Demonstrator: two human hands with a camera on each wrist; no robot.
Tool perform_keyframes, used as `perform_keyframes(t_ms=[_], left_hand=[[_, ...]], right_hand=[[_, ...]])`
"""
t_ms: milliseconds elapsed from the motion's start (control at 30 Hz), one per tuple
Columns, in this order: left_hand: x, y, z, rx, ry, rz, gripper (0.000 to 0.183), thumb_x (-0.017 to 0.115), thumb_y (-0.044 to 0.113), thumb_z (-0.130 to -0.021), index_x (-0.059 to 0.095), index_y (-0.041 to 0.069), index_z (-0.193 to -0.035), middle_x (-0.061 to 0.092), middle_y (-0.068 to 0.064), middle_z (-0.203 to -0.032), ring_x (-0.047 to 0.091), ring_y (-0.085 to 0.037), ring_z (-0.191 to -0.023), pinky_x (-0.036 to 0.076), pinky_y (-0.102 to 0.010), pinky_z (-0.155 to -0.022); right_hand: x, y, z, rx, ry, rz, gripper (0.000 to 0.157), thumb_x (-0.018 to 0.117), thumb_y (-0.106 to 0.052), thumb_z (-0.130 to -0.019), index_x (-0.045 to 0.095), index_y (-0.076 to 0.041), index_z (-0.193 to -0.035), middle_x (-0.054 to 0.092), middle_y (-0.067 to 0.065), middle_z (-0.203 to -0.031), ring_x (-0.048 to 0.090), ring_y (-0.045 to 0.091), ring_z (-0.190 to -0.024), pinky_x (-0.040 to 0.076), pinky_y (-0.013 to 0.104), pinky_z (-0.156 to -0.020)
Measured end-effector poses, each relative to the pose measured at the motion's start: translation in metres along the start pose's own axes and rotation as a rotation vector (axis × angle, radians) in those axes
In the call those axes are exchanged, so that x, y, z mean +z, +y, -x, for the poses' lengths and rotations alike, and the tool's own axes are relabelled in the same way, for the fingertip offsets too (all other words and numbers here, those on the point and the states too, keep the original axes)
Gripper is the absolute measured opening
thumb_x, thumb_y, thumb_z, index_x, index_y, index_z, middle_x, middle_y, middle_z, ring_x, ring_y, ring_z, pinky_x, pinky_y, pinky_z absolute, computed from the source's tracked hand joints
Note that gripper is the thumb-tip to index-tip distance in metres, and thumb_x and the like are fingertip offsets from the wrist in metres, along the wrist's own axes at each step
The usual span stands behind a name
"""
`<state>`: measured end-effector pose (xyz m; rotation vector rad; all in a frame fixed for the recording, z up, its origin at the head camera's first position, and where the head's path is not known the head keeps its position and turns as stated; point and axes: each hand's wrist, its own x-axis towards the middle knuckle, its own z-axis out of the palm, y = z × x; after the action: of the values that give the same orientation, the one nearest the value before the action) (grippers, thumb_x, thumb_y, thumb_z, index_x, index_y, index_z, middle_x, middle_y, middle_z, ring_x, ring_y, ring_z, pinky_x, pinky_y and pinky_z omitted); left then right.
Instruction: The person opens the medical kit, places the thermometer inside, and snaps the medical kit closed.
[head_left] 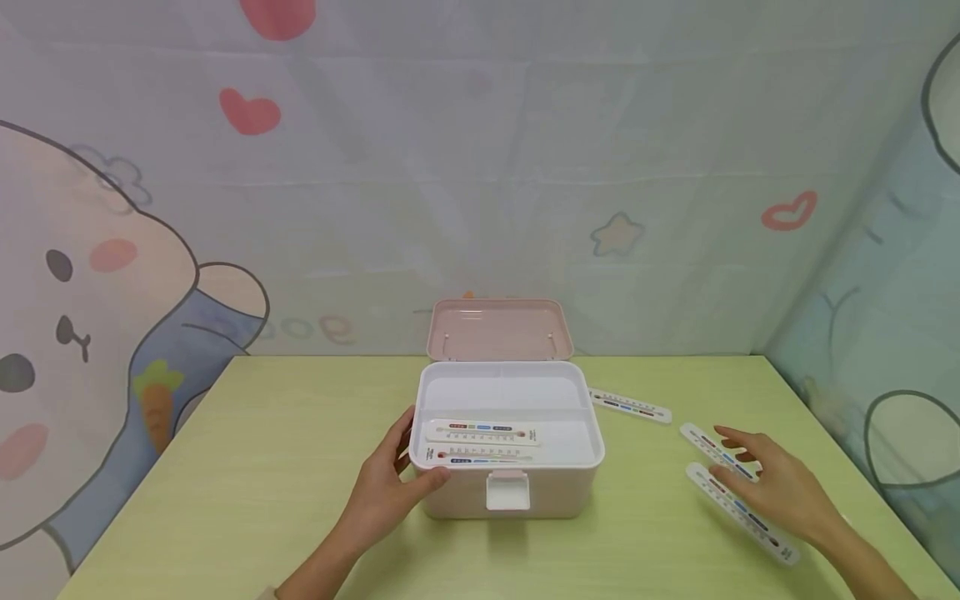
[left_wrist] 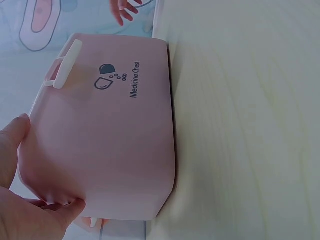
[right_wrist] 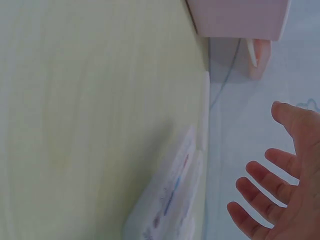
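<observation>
A medicine chest (left_wrist: 110,140) with an open pink lid (head_left: 498,329) stands mid-table. My left hand (head_left: 386,485) grips its left front corner, thumb on the rim and fingers against the side. Two white thermometers (head_left: 480,432) lie in the front part of the chest's white tray (head_left: 506,382). On the right, my right hand (head_left: 787,490) hovers with spread, slightly bent fingers and nothing held. Below it are two more thermometers, a nearer one (head_left: 738,510) and a farther one (head_left: 716,447) partly hidden by the fingers. Another thermometer (head_left: 630,406) rests beside the chest.
A white latch (head_left: 507,492) hangs at the chest's front. The pale wooden table (head_left: 300,467) ends at a printed cloth backdrop (head_left: 465,208) behind, with more cloth (head_left: 892,333) along the right side.
</observation>
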<state>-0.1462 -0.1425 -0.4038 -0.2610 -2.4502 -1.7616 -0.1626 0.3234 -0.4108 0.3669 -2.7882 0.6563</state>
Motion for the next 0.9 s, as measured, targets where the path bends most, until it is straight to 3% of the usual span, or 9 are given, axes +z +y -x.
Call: perform_keyframes(t_ms=[233, 500, 700, 900], left_hand=[[0.000, 0.001, 0.001, 0.014, 0.004, 0.012, 0.087, 0.077, 0.017, -0.075, 0.027, 0.012, -0.145, 0.044, -0.006, -0.138, 0.042, -0.019, -0.128, 0.040, -0.032, -0.104], [0.001, 0.001, 0.001, 0.013, 0.003, 0.016, 0.087, 0.077, 0.016, -0.075, 0.027, 0.012, -0.145, 0.044, -0.007, -0.139, 0.041, -0.020, -0.128, 0.040, -0.032, -0.104], [0.001, 0.001, 0.001, 0.007, 0.003, 0.016, 0.086, 0.077, 0.016, -0.075, 0.027, 0.012, -0.145, 0.044, -0.007, -0.139, 0.041, -0.019, -0.129, 0.039, -0.032, -0.105], [0.001, 0.001, 0.001, 0.010, 0.007, 0.015, 0.087, 0.078, 0.016, -0.074, 0.027, 0.011, -0.145, 0.044, -0.007, -0.139, 0.041, -0.019, -0.128, 0.039, -0.032, -0.105]], right_hand=[[0.009, 0.009, 0.007, 0.068, -0.051, 0.029, 0.054, 0.064, -0.038, -0.085, 0.054, -0.003, -0.125, 0.061, 0.015, -0.105, 0.061, 0.032, -0.088, 0.053, 0.047, -0.064], [0.019, 0.019, 0.014, 0.110, -0.100, 0.044, 0.053, 0.064, -0.043, -0.084, 0.059, -0.003, -0.119, 0.063, 0.012, -0.102, 0.061, 0.027, -0.084, 0.052, 0.042, -0.062], [0.028, 0.023, 0.020, 0.071, -0.044, 0.106, 0.044, 0.071, -0.037, -0.079, 0.065, -0.004, -0.108, 0.064, 0.004, -0.089, 0.060, 0.018, -0.075, 0.050, 0.034, -0.059], [0.033, 0.025, 0.024, 0.071, -0.024, 0.158, 0.041, 0.073, -0.036, -0.077, 0.067, -0.006, -0.104, 0.058, -0.003, -0.078, 0.050, 0.007, -0.066, 0.041, 0.024, -0.051]])
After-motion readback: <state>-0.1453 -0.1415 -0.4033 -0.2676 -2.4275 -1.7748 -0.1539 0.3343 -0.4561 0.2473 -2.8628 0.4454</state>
